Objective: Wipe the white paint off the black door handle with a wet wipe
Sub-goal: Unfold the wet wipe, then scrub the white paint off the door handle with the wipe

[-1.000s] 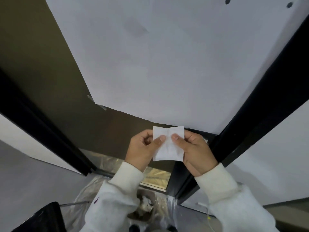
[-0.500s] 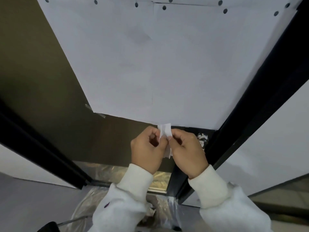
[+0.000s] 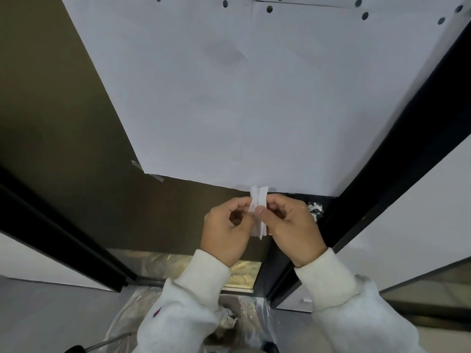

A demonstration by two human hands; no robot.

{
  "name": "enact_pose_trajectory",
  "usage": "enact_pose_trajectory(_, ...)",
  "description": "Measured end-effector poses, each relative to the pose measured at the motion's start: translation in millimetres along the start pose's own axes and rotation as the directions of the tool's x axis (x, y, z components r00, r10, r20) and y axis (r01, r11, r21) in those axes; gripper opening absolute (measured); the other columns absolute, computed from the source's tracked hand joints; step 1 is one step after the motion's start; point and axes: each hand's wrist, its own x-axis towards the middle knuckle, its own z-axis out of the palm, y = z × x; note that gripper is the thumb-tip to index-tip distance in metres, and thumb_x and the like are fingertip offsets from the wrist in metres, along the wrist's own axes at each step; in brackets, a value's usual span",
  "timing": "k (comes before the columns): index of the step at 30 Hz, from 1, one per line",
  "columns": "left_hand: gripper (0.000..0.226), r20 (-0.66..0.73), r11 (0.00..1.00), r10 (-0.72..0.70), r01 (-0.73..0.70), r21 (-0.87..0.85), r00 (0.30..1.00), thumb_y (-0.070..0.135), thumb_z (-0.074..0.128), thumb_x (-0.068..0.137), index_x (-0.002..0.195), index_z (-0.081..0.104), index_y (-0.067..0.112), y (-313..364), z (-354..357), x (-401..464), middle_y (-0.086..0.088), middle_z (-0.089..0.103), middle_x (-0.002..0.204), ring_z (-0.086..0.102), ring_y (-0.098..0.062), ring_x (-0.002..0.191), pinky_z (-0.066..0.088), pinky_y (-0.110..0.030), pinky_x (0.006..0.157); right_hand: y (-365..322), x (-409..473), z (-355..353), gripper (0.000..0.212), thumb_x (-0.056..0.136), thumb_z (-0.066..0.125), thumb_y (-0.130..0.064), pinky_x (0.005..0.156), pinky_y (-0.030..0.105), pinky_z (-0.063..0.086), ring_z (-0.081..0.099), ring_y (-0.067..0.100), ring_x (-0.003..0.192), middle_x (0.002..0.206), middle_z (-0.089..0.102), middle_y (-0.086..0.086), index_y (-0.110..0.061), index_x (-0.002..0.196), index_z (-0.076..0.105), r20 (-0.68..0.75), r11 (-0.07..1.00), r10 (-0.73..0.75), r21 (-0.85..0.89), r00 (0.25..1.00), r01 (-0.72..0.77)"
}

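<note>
A white wet wipe [image 3: 259, 200] is folded into a narrow upright strip between both hands. My left hand [image 3: 225, 231] pinches its left side and my right hand [image 3: 290, 225] pinches its right side with the thumb on the front. Just right of my right hand a black part with white paint flecks [image 3: 314, 208] shows, mostly hidden behind the hand; whether it is the door handle I cannot tell.
A large white paper sheet [image 3: 242, 93] covers the brown door [image 3: 63, 123]. A black door frame [image 3: 382, 174] runs diagonally on the right, another black frame [image 3: 58, 233] on the left. Below my sleeves sits a plastic-lined bin [image 3: 244, 319] with crumpled waste.
The wipe, held open as a flat square one second ago, has been folded into a narrow strip. Both hands have come closer together, and the view has tilted slightly upward.
</note>
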Motion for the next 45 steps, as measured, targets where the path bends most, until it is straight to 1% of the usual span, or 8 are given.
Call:
enact_pose_trajectory(6, 0.035, 0.102, 0.907, -0.162, 0.189, -0.377, 0.981, -0.014, 0.045, 0.092, 0.108, 0.073, -0.002, -4, -5, 8, -0.016, 0.075, 0.099, 0.072, -0.032, 0.088, 0.06, -0.039, 0.077, 6, 15, -28, 0.016, 0.086, 0.073, -0.011, 0.085, 0.044, 0.059, 0.073, 0.015, 0.088, 0.091, 0.077, -0.007, -0.024, 0.093, 0.078, 0.017, 0.986, -0.056, -0.155, 0.998, 0.058)
enact_pose_trajectory(12, 0.032, 0.003, 0.935, -0.305, 0.301, -0.186, 0.952, -0.003, 0.054, 0.093, 0.095, 0.075, 0.021, -57, 0, 12, -0.004, 0.075, 0.084, 0.066, -0.019, 0.073, 0.053, -0.036, 0.069, 16, 27, -49, 0.027, 0.085, 0.065, 0.004, 0.078, 0.006, 0.043, 0.063, -0.003, 0.082, 0.088, 0.072, -0.008, -0.017, 0.091, 0.08, 0.054, 0.801, -0.325, -0.515, 0.944, 0.305)
enact_pose_trajectory(20, 0.032, 0.007, 0.896, -0.367, 0.355, -0.268, 0.93, -0.003, 0.053, 0.093, 0.092, 0.075, 0.021, -67, 14, 7, -0.002, 0.076, 0.085, 0.067, -0.019, 0.076, 0.053, -0.036, 0.07, 39, 34, -29, 0.037, 0.082, 0.044, -0.01, 0.078, 0.043, 0.061, 0.072, 0.032, 0.085, 0.095, 0.077, 0.01, -0.006, 0.087, 0.081, 0.382, 0.638, -0.408, -0.53, 0.829, 0.558)
enact_pose_trajectory(24, 0.033, 0.056, 0.905, -0.261, 0.265, -0.332, 0.964, -0.001, 0.054, 0.095, 0.102, 0.075, 0.023, -61, 12, 11, 0.002, 0.077, 0.104, 0.069, -0.017, 0.102, 0.056, -0.035, 0.084, 41, 37, -19, 0.038, 0.081, 0.047, -0.003, 0.078, 0.04, 0.06, 0.074, 0.024, 0.087, 0.097, 0.077, 0.004, -0.013, 0.091, 0.081, 0.537, 0.67, -0.247, -0.506, 0.807, 0.542)
enact_pose_trajectory(27, 0.028, 0.115, 0.954, -0.143, 0.168, -0.247, 0.983, -0.005, 0.061, 0.091, 0.107, 0.074, 0.013, -62, 13, 6, -0.004, 0.076, 0.104, 0.071, -0.014, 0.101, 0.054, -0.029, 0.09, 40, 33, -21, 0.033, 0.081, 0.048, -0.014, 0.075, 0.039, 0.057, 0.07, 0.02, 0.082, 0.091, 0.075, -0.002, -0.022, 0.092, 0.078, 0.587, 0.672, -0.131, -0.54, 0.799, 0.507)
enact_pose_trajectory(30, 0.024, 0.183, 0.976, -0.103, 0.135, -0.172, 0.978, 0.007, 0.073, 0.085, 0.109, 0.075, 0.011, -65, 16, 3, -0.001, 0.077, 0.102, 0.072, -0.014, 0.098, 0.054, -0.032, 0.091, 36, 21, -28, 0.028, 0.081, 0.048, -0.028, 0.071, 0.036, 0.057, 0.067, 0.015, 0.082, 0.09, 0.072, -0.006, -0.03, 0.097, 0.071, 0.546, 0.734, -0.086, -0.53, 0.833, 0.424)
enact_pose_trajectory(35, 0.022, 0.192, 0.971, -0.094, 0.047, 0.233, 0.977, 0.046, 0.079, 0.074, 0.095, 0.074, 0.043, -68, 20, 10, 0.026, 0.073, 0.092, 0.067, -0.013, 0.099, 0.05, -0.042, 0.097, 39, 9, -49, 0.035, 0.082, 0.055, -0.002, 0.079, 0.028, 0.057, 0.068, 0.01, 0.099, 0.102, 0.072, -0.005, -0.025, 0.106, 0.066, 0.316, 0.84, -0.191, -0.437, 0.929, 0.321)
enact_pose_trajectory(45, 0.03, 0.386, 0.977, -0.052, -0.033, 0.209, 0.921, 0.017, 0.082, 0.079, 0.105, 0.077, 0.03, -68, 14, 23, 0.011, 0.075, 0.11, 0.068, -0.002, 0.105, 0.052, -0.031, 0.101, 45, -2, -75, 0.016, 0.087, 0.068, -0.001, 0.079, 0.022, 0.056, 0.07, 0.01, 0.085, 0.085, 0.073, -0.008, -0.015, 0.092, 0.074, 0.128, 0.889, -0.239, -0.369, 0.963, 0.27)
